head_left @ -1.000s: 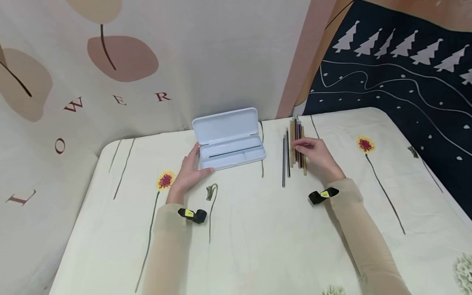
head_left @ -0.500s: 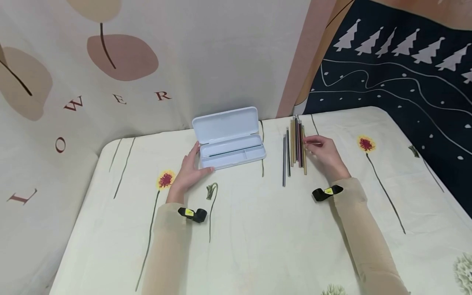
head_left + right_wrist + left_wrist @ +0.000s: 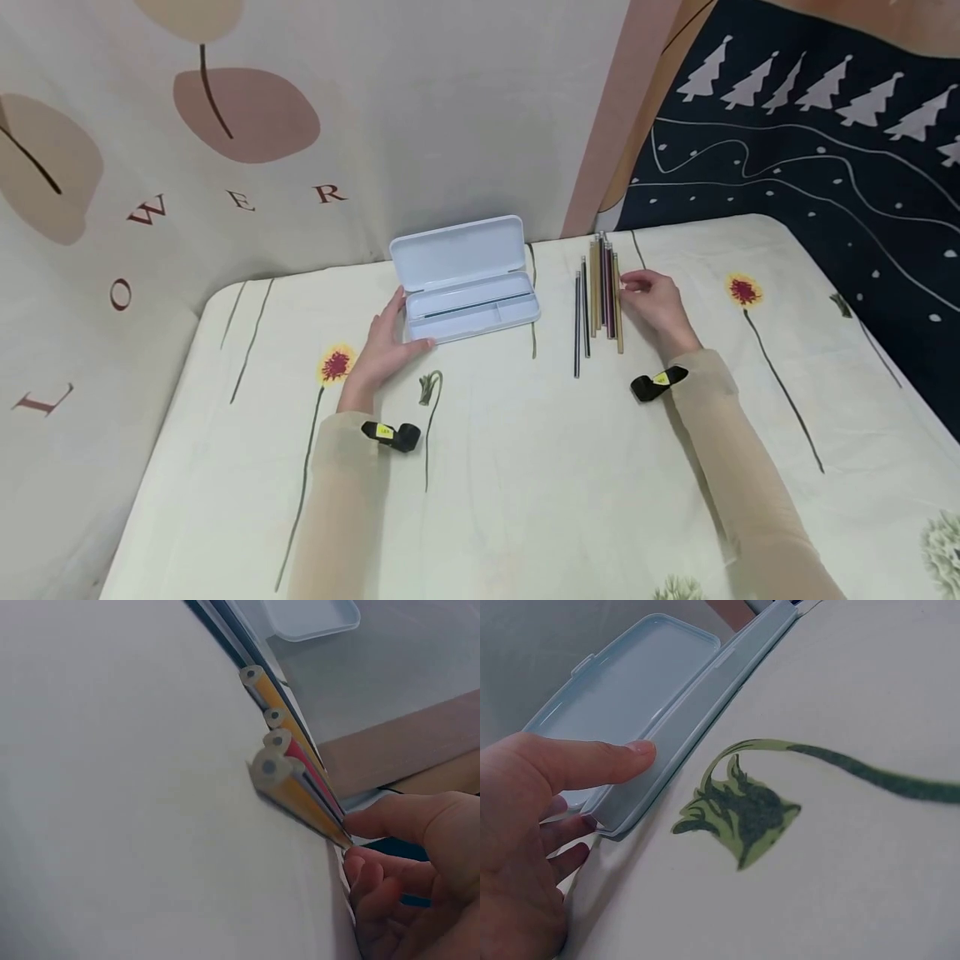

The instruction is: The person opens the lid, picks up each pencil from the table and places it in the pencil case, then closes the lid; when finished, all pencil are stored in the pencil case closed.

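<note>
A pale blue pencil case (image 3: 459,254) stands with its lid up at the back of the table, and one dark pencil (image 3: 477,306) lies inside. My left hand (image 3: 384,348) holds its left end, thumb along the front wall (image 3: 641,769) and fingers round the corner. To the right lie several pencils in a row, dark, red-purple and gold. My right hand (image 3: 660,307) is beside the outermost gold pencil (image 3: 618,321), thumb and forefinger tips right at its side near the far end. The right wrist view shows the gold pencil's blunt near end (image 3: 270,769) and my loosely bent fingers (image 3: 375,900).
Two dark pencils (image 3: 577,333) lie a little apart on the left of the row. A flower-printed white cloth (image 3: 510,450) covers the table. Hanging cloths, one pale (image 3: 465,125) and one navy with trees (image 3: 750,167), rise behind it.
My right hand has moved from on top of the pencils rightward to the outer side of the last gold one. My left hand and the case stay put.
</note>
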`<state>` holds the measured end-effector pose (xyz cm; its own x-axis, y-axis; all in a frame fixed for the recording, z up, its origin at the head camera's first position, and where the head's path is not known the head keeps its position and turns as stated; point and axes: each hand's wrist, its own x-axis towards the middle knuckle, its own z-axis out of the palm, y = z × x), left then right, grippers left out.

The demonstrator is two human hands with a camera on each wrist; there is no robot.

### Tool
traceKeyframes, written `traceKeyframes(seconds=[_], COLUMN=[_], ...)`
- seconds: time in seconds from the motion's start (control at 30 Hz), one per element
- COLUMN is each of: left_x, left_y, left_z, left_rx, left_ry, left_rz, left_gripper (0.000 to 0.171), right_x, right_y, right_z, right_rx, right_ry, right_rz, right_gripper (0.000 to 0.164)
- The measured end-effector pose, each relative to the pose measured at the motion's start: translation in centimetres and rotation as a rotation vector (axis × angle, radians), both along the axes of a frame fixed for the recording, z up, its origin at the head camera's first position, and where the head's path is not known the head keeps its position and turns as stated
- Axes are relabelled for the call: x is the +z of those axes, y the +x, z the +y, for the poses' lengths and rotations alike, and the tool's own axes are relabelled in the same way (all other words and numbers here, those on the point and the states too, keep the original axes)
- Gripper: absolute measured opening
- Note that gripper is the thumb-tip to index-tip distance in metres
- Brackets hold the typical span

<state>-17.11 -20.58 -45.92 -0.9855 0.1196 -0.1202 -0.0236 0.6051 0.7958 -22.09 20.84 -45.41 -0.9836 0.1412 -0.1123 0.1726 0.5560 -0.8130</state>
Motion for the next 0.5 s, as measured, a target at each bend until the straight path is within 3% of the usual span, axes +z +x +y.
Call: traceKeyframes(seconds=[0.23,0.5], left_x=[-0.03,-0.03], left_y=[0.05,-0.04], left_z=[0.00,0.08], left_rx=[-0.002,0.000], left_ry=[-0.010,-0.011], left_rz=[0.009,0.006], left_gripper=[0.099,0.099], right_x=[0.47,0.38], right_y=[-0.30,-0.41], right_z=[-0.39,-0.32], right_rx=[0.037,0.046], right_ry=[0.090,0.112], right_rz=[-0.006,-0.029], right_gripper=[0.039,0.043])
